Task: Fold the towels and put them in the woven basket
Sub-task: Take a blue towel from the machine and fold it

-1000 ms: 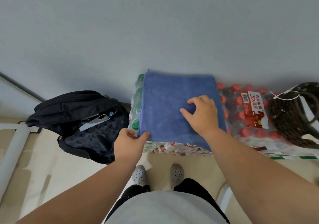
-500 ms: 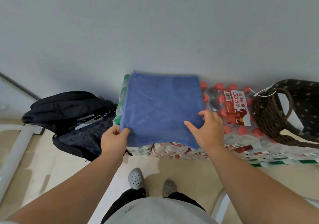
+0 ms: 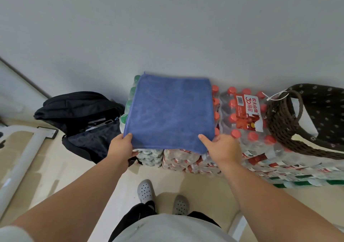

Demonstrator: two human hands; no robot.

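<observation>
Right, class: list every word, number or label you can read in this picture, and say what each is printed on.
"农夫山泉": on the red and white label of the red-capped bottle pack, sideways to this view.
"30" and "周年": same label.
Barcode digits and small print on that label: too small to read.
Print on the lower packs' wrappers: blurred, unreadable.
Towel, backpack, basket: no text seen.

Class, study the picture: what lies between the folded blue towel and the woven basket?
In the head view, a shrink-wrapped pack of red-capped water bottles, bearing a red label, fills the stretch between the blue towel and the woven basket.
</observation>
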